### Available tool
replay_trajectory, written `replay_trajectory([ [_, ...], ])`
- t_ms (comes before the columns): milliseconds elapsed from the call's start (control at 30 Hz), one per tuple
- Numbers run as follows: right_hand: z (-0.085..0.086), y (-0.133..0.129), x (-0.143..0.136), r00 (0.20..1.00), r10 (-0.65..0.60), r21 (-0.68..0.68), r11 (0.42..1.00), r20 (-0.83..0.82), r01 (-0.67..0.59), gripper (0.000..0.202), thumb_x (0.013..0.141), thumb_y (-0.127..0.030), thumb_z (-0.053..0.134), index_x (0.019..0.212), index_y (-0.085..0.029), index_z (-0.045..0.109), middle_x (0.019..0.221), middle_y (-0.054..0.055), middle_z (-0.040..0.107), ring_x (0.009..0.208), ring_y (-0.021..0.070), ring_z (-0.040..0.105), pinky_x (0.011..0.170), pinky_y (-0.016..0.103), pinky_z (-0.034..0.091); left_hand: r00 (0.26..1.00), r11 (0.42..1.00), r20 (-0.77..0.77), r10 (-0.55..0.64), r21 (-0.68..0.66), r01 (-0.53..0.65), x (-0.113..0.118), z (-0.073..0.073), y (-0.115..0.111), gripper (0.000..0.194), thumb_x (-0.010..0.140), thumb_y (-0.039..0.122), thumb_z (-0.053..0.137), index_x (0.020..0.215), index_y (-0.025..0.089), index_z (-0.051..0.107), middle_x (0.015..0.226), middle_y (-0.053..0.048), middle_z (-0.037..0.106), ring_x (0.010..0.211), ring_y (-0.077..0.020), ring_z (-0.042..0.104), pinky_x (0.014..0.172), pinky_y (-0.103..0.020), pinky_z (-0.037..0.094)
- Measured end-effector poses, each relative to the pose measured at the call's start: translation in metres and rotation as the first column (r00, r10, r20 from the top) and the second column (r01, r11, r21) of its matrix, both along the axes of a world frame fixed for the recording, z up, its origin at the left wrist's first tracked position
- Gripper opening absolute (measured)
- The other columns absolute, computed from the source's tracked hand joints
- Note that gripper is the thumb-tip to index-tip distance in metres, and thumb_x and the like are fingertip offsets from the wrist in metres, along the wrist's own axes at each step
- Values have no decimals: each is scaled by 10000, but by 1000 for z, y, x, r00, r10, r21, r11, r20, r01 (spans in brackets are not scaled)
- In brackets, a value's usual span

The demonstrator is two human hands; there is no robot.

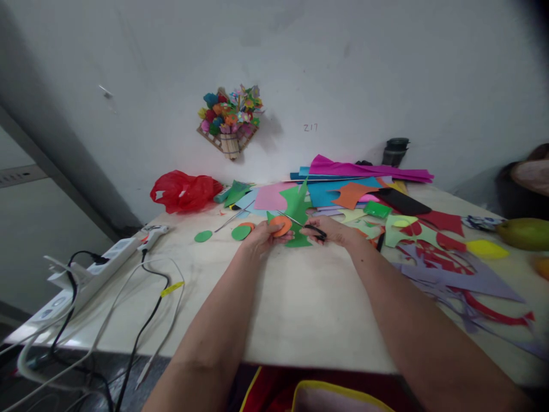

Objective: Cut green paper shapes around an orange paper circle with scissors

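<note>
My left hand [261, 236] pinches an orange paper circle [281, 226] between thumb and fingers. Behind and beside the circle is a green paper sheet [297, 200] with curved cut-outs, and the circle seems to be pressed against it. My right hand [328, 230] is closed around the black-handled scissors [316, 232], whose blades point left toward the circle and the green sheet. How far the blades are apart is hard to make out. Left of my left hand lie a green paper circle [203, 236] and another green circle [241, 232] with orange paper partly under it.
A red plastic bag [184, 191] lies at the back left, and a white power strip [92, 280] with cables runs along the left. Coloured sheets and offcuts [461, 274] cover the right side, near a black phone [403, 201]. A paper flower basket [230, 146] hangs on the wall.
</note>
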State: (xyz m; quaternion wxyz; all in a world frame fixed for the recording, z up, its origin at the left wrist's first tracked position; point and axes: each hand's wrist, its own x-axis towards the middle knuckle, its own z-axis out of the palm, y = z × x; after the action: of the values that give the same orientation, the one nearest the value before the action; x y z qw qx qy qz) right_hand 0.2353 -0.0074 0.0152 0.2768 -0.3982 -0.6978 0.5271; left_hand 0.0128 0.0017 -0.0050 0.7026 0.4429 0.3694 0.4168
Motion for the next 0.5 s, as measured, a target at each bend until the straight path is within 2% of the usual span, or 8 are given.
replay_trajectory([
  [200,-1,1,-1,998,-62,-16,998,12,62,441,668,-511,765,590,-193,469,449,-52,487,358,53,391,383,214,260,1000,1000,-10,6,8,-6,-2,-2,2,114,870,170,683,867,64,641,748,-110,726,641,-168,717,630,-240,599],
  [500,2,-1,-1,998,-55,35,998,21,54,396,648,-493,746,580,-183,508,460,-51,487,377,56,397,387,215,264,1000,1000,9,11,19,-11,-6,-4,3,95,858,149,681,851,59,652,729,-114,722,610,-172,714,633,-255,606],
])
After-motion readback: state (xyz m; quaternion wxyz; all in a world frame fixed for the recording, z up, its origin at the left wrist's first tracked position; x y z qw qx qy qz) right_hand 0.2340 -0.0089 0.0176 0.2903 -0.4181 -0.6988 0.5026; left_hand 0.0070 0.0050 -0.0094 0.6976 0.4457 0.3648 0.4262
